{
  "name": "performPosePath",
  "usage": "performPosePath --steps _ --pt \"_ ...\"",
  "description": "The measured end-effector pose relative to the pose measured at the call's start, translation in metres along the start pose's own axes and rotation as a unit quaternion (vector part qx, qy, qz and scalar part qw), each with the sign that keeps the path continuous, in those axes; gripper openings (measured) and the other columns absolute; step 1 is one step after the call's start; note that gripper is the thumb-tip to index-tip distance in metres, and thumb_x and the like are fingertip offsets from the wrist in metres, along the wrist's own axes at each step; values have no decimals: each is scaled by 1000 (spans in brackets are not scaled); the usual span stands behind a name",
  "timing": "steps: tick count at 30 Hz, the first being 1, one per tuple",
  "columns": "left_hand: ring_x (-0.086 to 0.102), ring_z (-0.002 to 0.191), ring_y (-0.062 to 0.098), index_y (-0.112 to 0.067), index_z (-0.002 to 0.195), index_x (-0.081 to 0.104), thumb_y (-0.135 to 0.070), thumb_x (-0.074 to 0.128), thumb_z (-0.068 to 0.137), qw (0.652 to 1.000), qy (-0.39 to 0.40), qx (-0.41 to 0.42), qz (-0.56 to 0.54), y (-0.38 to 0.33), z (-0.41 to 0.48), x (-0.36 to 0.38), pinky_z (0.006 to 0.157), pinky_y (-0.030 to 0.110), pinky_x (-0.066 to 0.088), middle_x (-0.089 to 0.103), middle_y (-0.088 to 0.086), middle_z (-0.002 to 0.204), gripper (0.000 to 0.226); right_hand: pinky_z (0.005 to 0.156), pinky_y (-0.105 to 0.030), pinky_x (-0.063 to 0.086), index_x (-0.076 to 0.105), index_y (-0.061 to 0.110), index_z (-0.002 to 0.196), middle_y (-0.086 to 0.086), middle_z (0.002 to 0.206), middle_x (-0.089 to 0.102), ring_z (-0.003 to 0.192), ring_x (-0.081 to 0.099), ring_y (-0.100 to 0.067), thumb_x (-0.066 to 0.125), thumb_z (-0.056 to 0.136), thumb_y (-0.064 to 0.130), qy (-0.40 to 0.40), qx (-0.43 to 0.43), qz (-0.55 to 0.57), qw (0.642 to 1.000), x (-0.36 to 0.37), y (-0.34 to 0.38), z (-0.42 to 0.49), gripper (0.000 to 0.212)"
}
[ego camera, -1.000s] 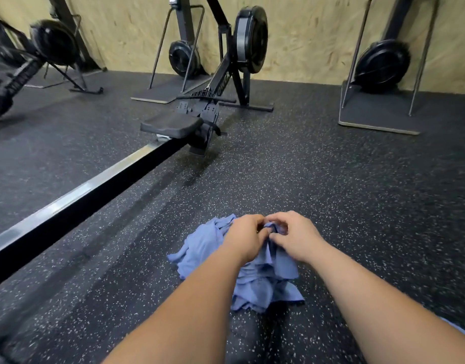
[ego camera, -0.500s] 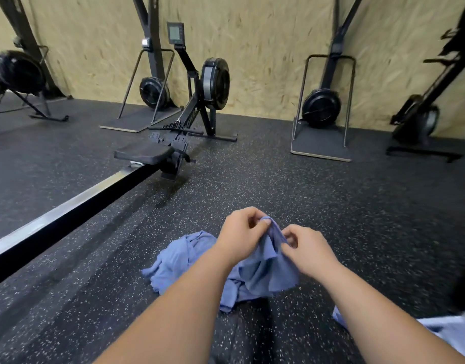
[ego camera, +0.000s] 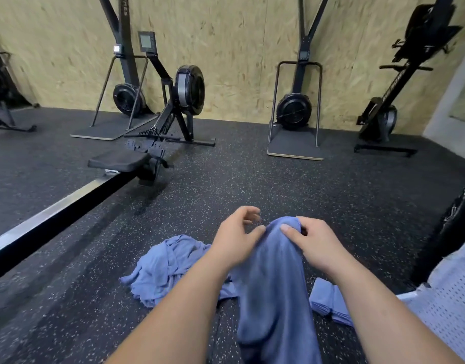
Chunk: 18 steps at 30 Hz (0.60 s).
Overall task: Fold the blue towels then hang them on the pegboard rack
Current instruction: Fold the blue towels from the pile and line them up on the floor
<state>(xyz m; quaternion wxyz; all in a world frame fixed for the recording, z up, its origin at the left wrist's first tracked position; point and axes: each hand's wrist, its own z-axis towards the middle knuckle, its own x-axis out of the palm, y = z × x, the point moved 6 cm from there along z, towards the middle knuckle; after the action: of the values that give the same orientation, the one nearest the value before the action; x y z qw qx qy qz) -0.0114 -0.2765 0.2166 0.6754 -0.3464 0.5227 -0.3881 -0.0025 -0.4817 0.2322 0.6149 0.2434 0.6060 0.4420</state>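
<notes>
The fingers of the left hand (ego camera: 234, 240) are blurred; they look half curled and lifted, and only the thumb touches the cloth. The fingers of the right hand (ego camera: 315, 245) are hidden behind the top fold of the held towel (ego camera: 273, 290), and the frame cuts off its lower end. At 10 o'clock stands a rowing machine (ego camera: 158, 137), at 8 o'clock lies a crumpled pile of blue towels (ego camera: 163, 266), and at 4 o'clock a folded towel (ego camera: 328, 298). The right hand grips the top of the held towel, thumb in front; the cloth hangs toward 6 o'clock.

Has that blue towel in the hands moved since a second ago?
Yes. The towel has risen off the crumpled pile on the floor and now hangs from the right hand.
</notes>
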Motion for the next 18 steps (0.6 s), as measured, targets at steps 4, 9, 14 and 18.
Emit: performPosePath --steps 4,9,14,18 --pt "72 96 5 -36 115 72 -26 74 95 994 103 40 -13 -4 5 26 94 34 58 76 -16 100 22 70 -28 49 78 36 92 18 81 74 75 61 -6 70 100 35 33 -17 -69 997 2 -3 11 11" --pt "60 65 4 -27 88 71 -29 78 94 996 71 18 52 9 27 21 69 31 52 72 -8 75 9 65 -31 45 80 28 93 4 80 77 67 57 -6 75 96 34 58 24 -54 997 5 -27 31 9" --pt "64 72 6 -28 87 65 -25 72 95 994 11 -33 99 22 52 15 68 25 45 72 -10 80 11 66 -36 48 76 24 87 1 74 75 63 57 -12 70 100 30 50 38 -74 995 7 -43 59 15" --pt "68 84 1 -29 105 67 -22 75 95 991 80 35 101 14 64 27 80 24 54 73 -14 94 14 67 -34 49 71 33 88 9 74 70 72 64 -10 68 99 35 32 -1 -173 984 8 -35 78 12"
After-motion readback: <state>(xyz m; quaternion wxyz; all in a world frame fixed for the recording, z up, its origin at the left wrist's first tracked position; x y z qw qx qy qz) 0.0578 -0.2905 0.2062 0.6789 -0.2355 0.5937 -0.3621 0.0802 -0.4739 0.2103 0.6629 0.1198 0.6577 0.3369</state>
